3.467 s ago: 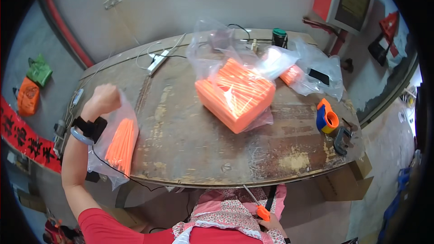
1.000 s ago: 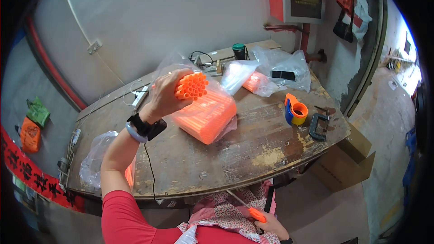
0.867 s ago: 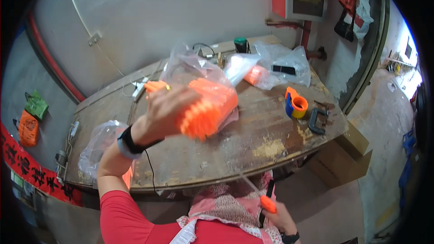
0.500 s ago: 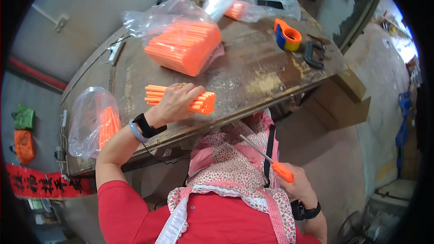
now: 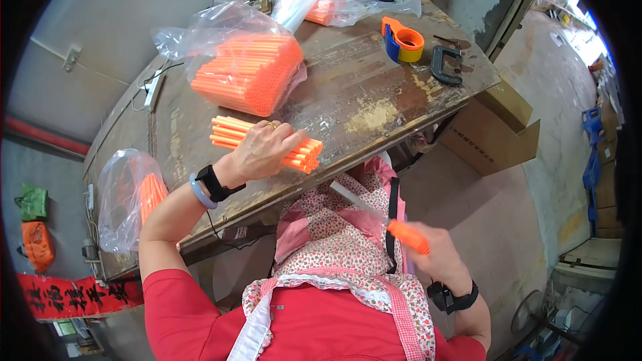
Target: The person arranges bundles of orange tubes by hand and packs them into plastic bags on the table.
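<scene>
Tubes (image 5: 229,132) are lying bunched under my left hand (image 5: 264,150), its fingers curling around them by the table's (image 5: 334,80) near edge; remotely, I'm watching my right hand (image 5: 436,254), farther right, clasping an orange-handled tool (image 5: 409,237).

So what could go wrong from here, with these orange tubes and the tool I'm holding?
Two possible risks. Your left hand grips a bundle of orange tubes near the front edge of the table; if that grip loosened, some might roll off. Your right hand holds an orange-handled tool whose metal shaft points across the apron; a slip could snag the cloth.
</scene>
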